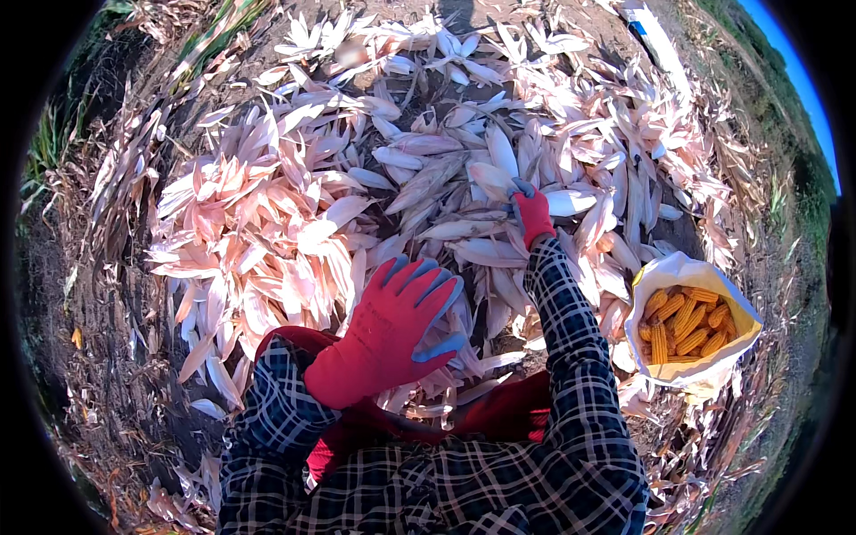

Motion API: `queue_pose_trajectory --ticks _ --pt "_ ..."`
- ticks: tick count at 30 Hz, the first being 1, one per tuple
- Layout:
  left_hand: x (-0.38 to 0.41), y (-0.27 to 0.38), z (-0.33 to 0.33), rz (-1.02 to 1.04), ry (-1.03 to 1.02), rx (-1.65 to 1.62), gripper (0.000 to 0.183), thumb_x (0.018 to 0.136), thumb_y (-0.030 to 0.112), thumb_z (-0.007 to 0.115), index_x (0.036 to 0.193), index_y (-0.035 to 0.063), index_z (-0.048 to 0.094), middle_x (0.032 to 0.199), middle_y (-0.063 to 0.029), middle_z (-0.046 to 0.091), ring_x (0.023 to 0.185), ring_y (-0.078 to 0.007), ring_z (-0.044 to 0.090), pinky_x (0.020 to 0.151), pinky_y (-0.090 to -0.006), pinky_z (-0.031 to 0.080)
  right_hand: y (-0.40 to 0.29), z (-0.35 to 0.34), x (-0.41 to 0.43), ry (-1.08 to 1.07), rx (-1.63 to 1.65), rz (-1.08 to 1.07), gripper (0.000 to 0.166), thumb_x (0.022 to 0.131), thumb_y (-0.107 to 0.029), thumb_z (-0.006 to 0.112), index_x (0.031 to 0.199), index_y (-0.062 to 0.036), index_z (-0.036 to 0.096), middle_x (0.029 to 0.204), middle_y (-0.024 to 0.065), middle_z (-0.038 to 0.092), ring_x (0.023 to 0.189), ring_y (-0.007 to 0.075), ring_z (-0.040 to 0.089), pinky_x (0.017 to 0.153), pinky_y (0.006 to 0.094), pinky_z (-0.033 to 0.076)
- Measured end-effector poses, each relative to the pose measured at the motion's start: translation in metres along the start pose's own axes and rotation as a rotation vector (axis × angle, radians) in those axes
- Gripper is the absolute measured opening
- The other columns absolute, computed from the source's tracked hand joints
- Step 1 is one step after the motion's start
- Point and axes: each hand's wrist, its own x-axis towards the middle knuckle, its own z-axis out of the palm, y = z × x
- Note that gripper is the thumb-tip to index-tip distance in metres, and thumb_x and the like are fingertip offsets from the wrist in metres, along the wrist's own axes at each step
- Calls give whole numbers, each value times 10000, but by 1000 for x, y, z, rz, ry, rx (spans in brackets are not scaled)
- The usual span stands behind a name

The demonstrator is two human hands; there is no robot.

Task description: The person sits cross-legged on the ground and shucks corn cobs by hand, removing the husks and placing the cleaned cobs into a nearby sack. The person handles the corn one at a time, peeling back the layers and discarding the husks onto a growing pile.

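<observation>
Both hands wear red work gloves with grey-blue palms. My left hand (pixel 388 328) is held in front of my body, above the husks, with the thumb apart from the fingers and nothing in it. Farther forward, my right hand (pixel 531 207) reaches into a heap of unhusked corn ears and husks, its fingers bent at the tip of a pale corn ear in its husk (pixel 490 180). It looks closed on that ear. More husked-over ears (pixel 428 180) lie around it. A pile of loose dry corn husks (pixel 254 227) spreads to the left of the heap.
At the right stands an open white woven sack (pixel 749 317) with yellow corn cobs (pixel 689 324) inside. A long white sack or sheet with a blue patch (pixel 659 50) lies at the upper right. Dry stalks (pixel 127 180) cover the ground at left, and husks surround the heap.
</observation>
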Motion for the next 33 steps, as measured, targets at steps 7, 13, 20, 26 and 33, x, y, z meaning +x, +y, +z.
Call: queue_pose_trajectory --ticks 7,13,20,26,33 --pt "11 -23 53 -17 92 134 930 654 392 767 1389 39 321 1373 -184 376 1283 -369 341 1063 -508 256 -129 -36 -130 -692 -9 -50 339 876 -102 605 1203 -20 577 1049 72 629 864 115 605 700 258 538" --pt "16 -12 83 -285 -317 -693 818 675 297 788 1347 26 406 1112 -132 609 1001 -239 595 876 -336 466 -155 -68 -210 -666 115 -36 356 902 -172 576 1215 -3 558 1062 85 624 891 131 619 703 254 548" --pt "-15 16 122 -586 -252 -1553 518 957 470 417 1099 -2 576 791 -92 630 619 -141 599 522 -250 495 -84 -50 -270 -312 620 70 592 961 -425 425 1361 7 363 1186 121 557 1027 204 585 910 338 461" --pt "-22 18 141 -779 59 -1441 441 924 373 548 1162 2 558 956 -80 633 837 -116 591 706 -259 495 -42 15 -300 -160 687 317 533 988 -430 369 1310 -11 440 1246 131 536 1121 203 545 988 351 421" --pt "-42 -3 163 -640 13 -1255 490 788 195 704 1206 10 527 1052 -74 616 926 -133 573 816 -287 471 -73 17 -291 -87 629 210 308 954 -229 524 1160 -1 535 1046 64 599 947 126 566 841 266 453"
